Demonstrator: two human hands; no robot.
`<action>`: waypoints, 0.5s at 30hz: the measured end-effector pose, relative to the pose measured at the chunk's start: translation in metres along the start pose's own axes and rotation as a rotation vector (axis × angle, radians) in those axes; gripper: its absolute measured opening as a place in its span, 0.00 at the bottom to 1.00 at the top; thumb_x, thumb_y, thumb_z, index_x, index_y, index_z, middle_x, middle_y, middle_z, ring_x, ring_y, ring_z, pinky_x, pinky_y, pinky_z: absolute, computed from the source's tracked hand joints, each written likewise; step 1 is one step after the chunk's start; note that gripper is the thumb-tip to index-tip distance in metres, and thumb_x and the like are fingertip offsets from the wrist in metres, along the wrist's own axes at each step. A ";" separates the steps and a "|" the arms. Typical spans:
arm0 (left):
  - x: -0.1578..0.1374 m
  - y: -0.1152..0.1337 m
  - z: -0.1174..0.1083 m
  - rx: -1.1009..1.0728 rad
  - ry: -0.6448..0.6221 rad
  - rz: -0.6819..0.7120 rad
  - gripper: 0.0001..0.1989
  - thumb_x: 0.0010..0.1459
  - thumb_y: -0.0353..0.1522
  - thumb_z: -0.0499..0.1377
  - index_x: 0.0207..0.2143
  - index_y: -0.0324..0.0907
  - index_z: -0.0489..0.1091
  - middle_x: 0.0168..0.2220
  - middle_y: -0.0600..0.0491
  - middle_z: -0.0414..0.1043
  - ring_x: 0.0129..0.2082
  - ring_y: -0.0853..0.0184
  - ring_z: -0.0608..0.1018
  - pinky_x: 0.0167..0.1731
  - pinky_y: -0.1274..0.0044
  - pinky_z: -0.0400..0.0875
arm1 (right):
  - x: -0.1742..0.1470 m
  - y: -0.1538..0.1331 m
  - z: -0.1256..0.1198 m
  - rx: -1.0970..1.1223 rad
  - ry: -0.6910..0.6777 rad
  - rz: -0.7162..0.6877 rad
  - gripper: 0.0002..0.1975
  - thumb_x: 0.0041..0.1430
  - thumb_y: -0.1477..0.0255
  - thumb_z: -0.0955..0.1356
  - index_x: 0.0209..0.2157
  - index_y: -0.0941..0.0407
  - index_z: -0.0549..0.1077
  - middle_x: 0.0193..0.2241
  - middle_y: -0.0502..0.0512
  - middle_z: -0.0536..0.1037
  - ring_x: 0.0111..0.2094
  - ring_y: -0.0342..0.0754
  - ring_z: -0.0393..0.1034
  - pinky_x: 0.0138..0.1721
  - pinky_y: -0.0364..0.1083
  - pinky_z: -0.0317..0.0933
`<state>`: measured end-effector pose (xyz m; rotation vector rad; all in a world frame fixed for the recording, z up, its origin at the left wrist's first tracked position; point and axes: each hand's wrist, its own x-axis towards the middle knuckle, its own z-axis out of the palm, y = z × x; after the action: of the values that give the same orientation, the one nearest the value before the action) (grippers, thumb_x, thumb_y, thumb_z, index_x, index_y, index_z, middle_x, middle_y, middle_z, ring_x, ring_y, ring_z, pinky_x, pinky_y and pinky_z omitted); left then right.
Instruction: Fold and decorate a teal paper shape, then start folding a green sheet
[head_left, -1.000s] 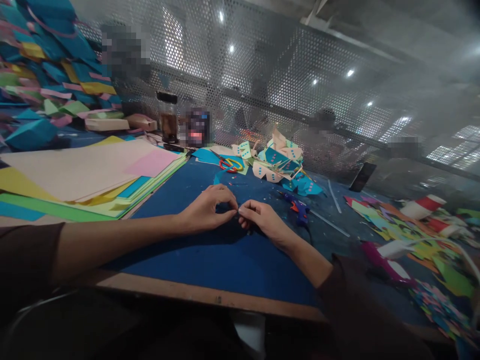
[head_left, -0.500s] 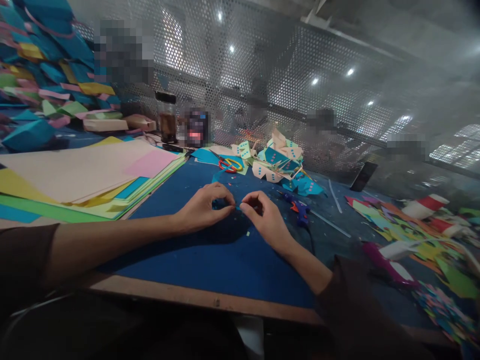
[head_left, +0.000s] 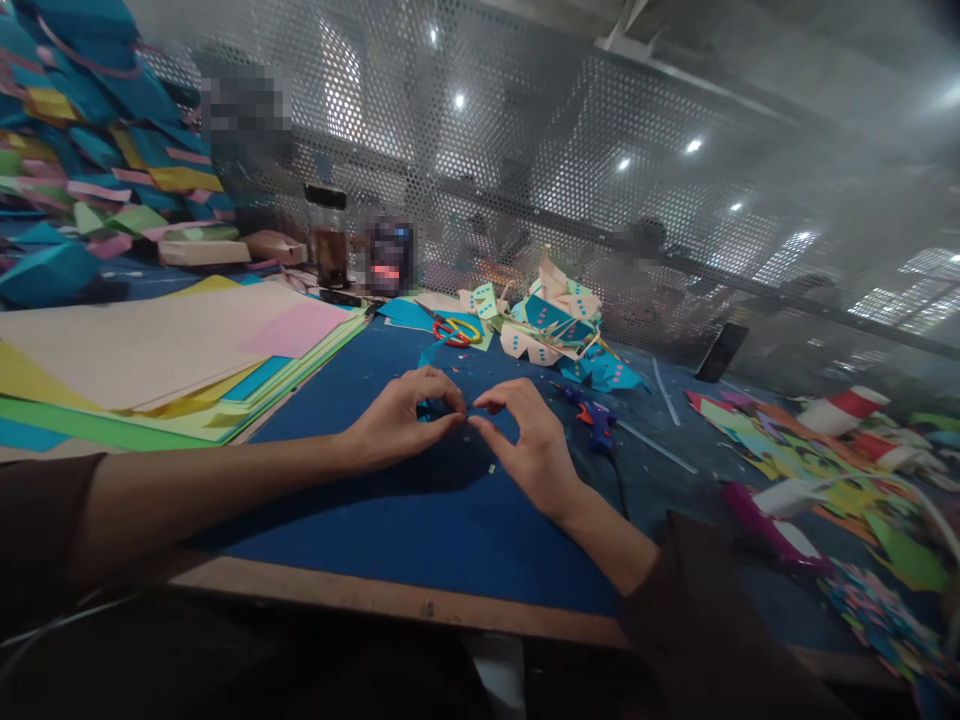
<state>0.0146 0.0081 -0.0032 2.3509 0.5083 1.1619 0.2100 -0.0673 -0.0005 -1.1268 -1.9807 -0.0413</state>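
Note:
My left hand (head_left: 401,420) is over the blue table mat, thumb and forefinger pinched on what looks like a thin blue paper strip (head_left: 426,410). Most of that strip is hidden by the fingers; blue shows through the gap in the hand and above the knuckles. Just to the right, my right hand (head_left: 529,445) faces it, its thumb and forefinger slightly apart with nothing visible between them. A blue glue gun (head_left: 598,425) lies beyond the right hand. Scissors (head_left: 456,332) with red and yellow handles rest behind the left hand.
Stacked coloured paper sheets (head_left: 172,345) lie at left, below a large blue paper model (head_left: 97,100). Folded paper pieces (head_left: 559,320) pile up at the back near a jar (head_left: 328,240). At right are a leaning phone (head_left: 722,352), paper scraps (head_left: 780,450) and a purple-and-white tool (head_left: 776,530).
My right thumb and forefinger have parted from their pinch at the blue strip's end. My left hand keeps its pinch in nearly the same place. The view has shifted slightly.

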 end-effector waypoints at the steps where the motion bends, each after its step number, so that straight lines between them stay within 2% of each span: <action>1: 0.000 0.000 0.000 -0.003 0.002 0.001 0.05 0.60 0.31 0.61 0.30 0.42 0.75 0.34 0.52 0.79 0.40 0.62 0.78 0.44 0.70 0.70 | 0.000 0.000 0.000 -0.016 -0.002 -0.011 0.03 0.67 0.72 0.68 0.42 0.52 0.72 0.40 0.56 0.74 0.43 0.51 0.70 0.47 0.51 0.64; 6: -0.001 -0.001 0.000 -0.024 0.012 0.005 0.05 0.59 0.30 0.62 0.30 0.42 0.75 0.33 0.52 0.79 0.40 0.62 0.78 0.44 0.70 0.71 | -0.002 0.002 0.002 -0.079 -0.043 -0.034 0.02 0.68 0.71 0.68 0.41 0.53 0.72 0.39 0.56 0.75 0.45 0.52 0.70 0.47 0.51 0.63; 15: -0.001 0.000 -0.001 0.007 -0.002 0.004 0.04 0.58 0.29 0.62 0.30 0.42 0.76 0.34 0.52 0.79 0.41 0.62 0.78 0.45 0.70 0.70 | -0.002 0.003 0.002 -0.156 -0.049 -0.064 0.02 0.67 0.72 0.69 0.40 0.54 0.73 0.37 0.54 0.77 0.41 0.50 0.71 0.44 0.50 0.60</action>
<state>0.0139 0.0081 -0.0034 2.3599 0.5080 1.1617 0.2111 -0.0660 -0.0041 -1.1722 -2.0862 -0.2071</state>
